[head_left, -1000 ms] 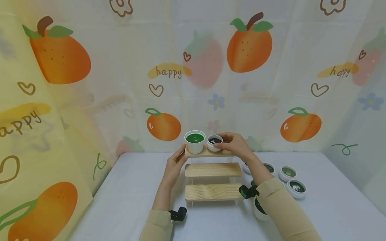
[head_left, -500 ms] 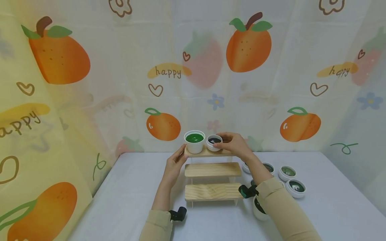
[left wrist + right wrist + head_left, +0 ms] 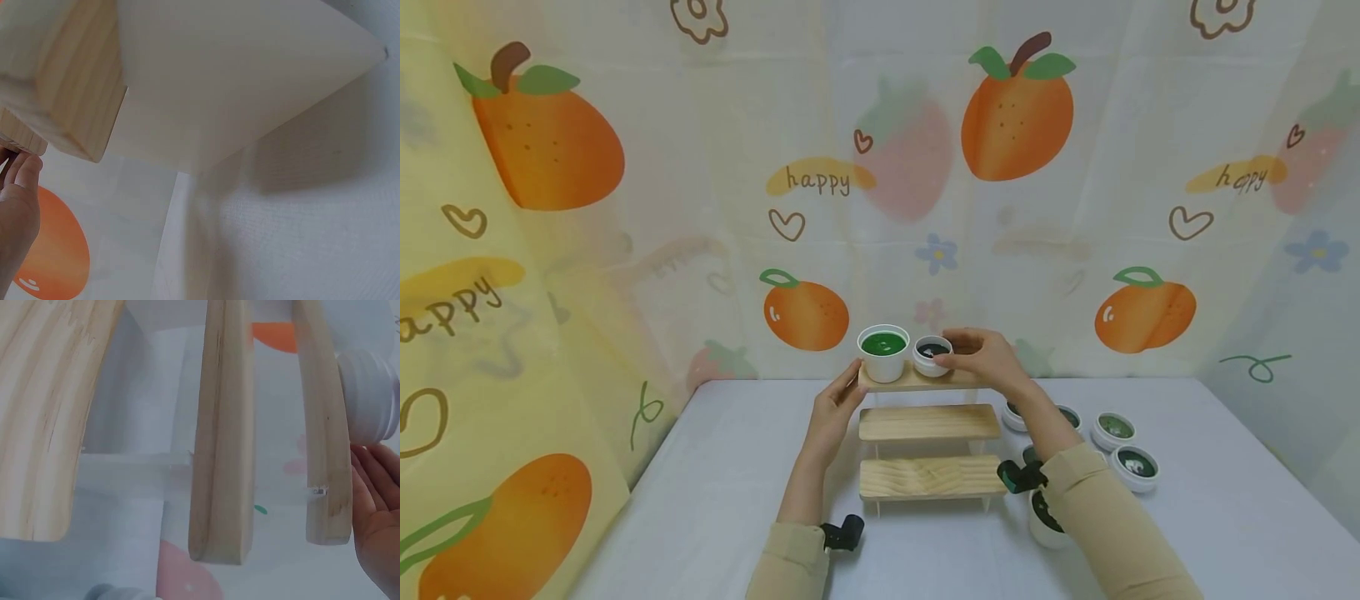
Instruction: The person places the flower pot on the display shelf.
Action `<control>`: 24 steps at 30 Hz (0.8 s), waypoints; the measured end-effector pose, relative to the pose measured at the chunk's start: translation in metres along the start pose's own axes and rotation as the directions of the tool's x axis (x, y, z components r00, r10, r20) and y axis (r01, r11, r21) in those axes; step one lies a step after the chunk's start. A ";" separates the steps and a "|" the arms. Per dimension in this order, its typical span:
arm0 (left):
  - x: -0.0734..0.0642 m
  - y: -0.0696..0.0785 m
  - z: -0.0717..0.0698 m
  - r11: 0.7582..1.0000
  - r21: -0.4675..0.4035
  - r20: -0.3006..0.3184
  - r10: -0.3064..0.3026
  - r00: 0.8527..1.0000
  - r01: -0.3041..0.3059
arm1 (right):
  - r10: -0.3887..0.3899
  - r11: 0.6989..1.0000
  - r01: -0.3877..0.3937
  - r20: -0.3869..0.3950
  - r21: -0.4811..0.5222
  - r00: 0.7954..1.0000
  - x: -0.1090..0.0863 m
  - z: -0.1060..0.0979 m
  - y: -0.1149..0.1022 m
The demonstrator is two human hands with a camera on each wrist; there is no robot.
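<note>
At the left end of the top board of a three-tier wooden display stand (image 3: 929, 423), my left hand (image 3: 835, 412) grips the edge between thumb and fingers. A white cup of green paint (image 3: 883, 354) stands upright on that board, beside the hand. To its right sits a small white jar with dark contents (image 3: 929, 363). My right hand (image 3: 988, 360) has its thumb in front of the jar and a finger behind it. In the right wrist view the jar (image 3: 369, 397) rests on the top board, with the fingers (image 3: 369, 469) at its side.
Several white jars stand right of the stand, among them one with light green contents (image 3: 1115, 427) and one with dark green (image 3: 1135, 468). A taller white cup (image 3: 1047, 525) is partly behind the right sleeve (image 3: 1112, 525). A fruit-print curtain (image 3: 700, 167) hangs behind the table.
My right hand has shifted very slightly to the right, so its thumb covers less of the jar. The left hand, stand and green cup stay put.
</note>
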State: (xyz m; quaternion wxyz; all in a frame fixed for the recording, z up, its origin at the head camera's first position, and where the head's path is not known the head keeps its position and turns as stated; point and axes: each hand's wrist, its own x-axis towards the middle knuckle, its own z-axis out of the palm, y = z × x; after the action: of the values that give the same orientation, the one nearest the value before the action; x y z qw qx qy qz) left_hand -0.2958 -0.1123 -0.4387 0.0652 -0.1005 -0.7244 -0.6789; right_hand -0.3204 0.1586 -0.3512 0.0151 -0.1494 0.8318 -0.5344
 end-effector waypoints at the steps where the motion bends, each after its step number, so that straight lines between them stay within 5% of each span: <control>1: 0.000 0.000 0.000 1.000 -0.002 -0.001 -0.003 1.000 0.003 | -0.001 1.000 0.001 -0.003 0.008 1.000 -0.001 -0.001 0.000; 24: 0.000 0.000 0.000 1.000 -0.005 -0.001 0.006 1.000 -0.006 | -0.007 0.996 0.013 -0.062 0.090 0.998 -0.035 -0.042 0.011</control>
State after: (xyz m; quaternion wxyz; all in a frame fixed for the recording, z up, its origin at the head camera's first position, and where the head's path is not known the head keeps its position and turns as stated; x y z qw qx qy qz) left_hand -0.2955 -0.1126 -0.4391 0.0674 -0.1028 -0.7224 -0.6805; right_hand -0.2978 0.2093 -0.3476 -0.0067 -0.1361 0.8060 -0.5760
